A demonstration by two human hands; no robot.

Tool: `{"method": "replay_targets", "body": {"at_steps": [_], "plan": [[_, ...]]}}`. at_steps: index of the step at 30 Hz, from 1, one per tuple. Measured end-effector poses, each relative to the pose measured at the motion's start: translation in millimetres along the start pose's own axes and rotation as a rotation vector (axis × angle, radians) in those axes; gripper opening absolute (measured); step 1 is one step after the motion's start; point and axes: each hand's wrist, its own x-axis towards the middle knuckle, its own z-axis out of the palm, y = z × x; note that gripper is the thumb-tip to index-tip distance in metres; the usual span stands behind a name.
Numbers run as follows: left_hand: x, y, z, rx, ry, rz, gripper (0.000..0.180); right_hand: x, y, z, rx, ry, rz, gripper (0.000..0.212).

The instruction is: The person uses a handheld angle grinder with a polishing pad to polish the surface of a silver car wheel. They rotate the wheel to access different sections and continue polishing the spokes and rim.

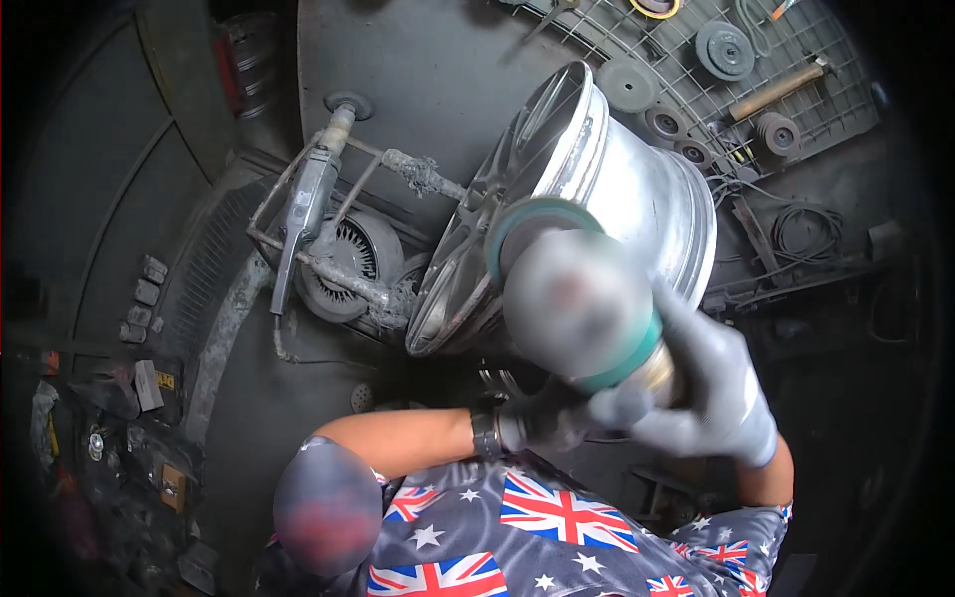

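A silver alloy wheel (652, 189) is mounted on its side, its spoked face turned left. Against its rim edge, or just in front of it, is a hand-held disc grinder (645, 348) with a teal body and a round disc (542, 214). A blurred patch covers much of the tool, so disc contact cannot be made out. My right hand (711, 388), in a light grey glove, is closed around the tool's rear. Beside it my left hand (552, 418), in a darker glove with a black watch at the wrist, is curled at the tool's lower end; its fingertips are partly hidden.
Left of the wheel stands a dusty metal frame (363, 189) with another power tool (308, 199) on it. A motor-like round housing (348, 264) sits below. On a wire rack hang abrasive discs (724, 50) and a hammer (781, 90). Coiled cable (806, 229) lies at right.
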Motion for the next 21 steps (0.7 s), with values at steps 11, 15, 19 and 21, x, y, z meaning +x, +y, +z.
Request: {"method": "replay_targets", "body": {"at_steps": [11, 15, 19, 21], "plan": [[-5.9, 11.3, 9.2, 0.106, 0.081, 0.093, 0.045, 0.7, -0.6, -1.8, 0.104, -0.001, 0.092, 0.095], [4.6, 4.9, -17.5, -0.128, -0.16, 0.118, 0.047, 11.5, -7.7, -5.8, 0.132, 0.036, 0.143, 0.096], [-12.7, 10.7, 13.6, 0.149, 0.051, 0.174, 0.059, -0.5, -4.3, 2.8, 0.084, -0.021, 0.075, 0.096], [-11.9, 9.7, 14.7, 0.153, 0.044, 0.2, 0.06, 3.2, -5.4, -0.8, 0.09, -0.032, 0.073, 0.094]]}}
